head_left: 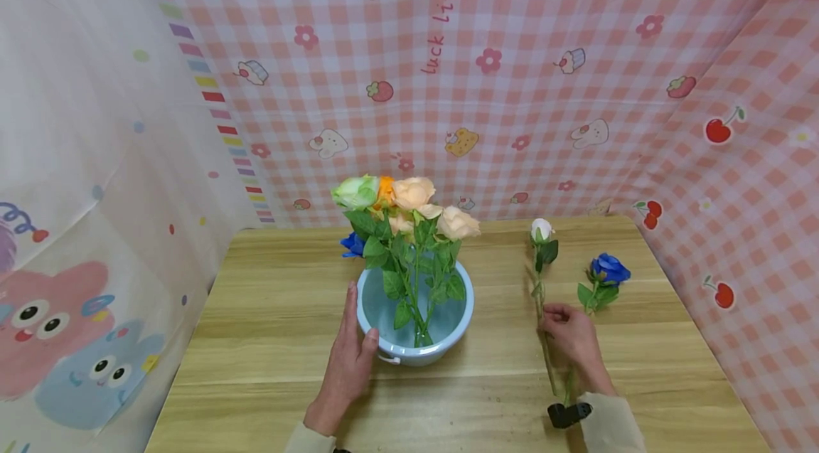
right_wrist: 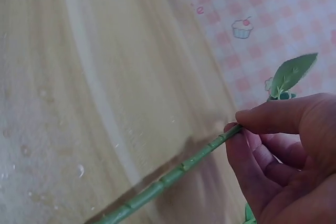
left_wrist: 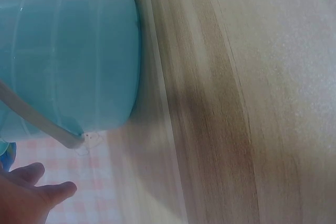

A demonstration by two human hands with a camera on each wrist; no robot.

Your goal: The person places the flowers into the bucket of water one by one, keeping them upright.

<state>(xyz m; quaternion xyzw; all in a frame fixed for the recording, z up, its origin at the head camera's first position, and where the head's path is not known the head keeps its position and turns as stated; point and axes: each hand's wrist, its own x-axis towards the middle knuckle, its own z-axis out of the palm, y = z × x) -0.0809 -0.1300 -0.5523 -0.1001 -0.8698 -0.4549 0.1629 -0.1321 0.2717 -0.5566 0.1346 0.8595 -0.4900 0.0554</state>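
A light blue bucket [head_left: 441, 349] stands on the table, holding several artificial roses with green stems, among them peach roses [head_left: 413, 193], a pale green one [head_left: 355, 192] and an orange one [head_left: 386, 191]. My left hand [head_left: 348, 360] is at the bucket's left side, fingers straight, thumb close to the rim. In the left wrist view, the bucket's wall and its handle [left_wrist: 42, 121] show beside that hand. My right hand [head_left: 571, 336] pinches the green stem [right_wrist: 184, 166] of a white rose [head_left: 541, 229] between thumb and index finger, partway down its length.
A second blue rose [head_left: 610, 269] lies right of the white one, its stem passing behind my right hand. Another blue bloom [head_left: 352, 245] hangs at the bucket's left edge. Checked cloth [head_left: 537, 112] rises behind the wooden table [head_left: 275, 304]. Water drops [right_wrist: 80, 170] dot the tabletop.
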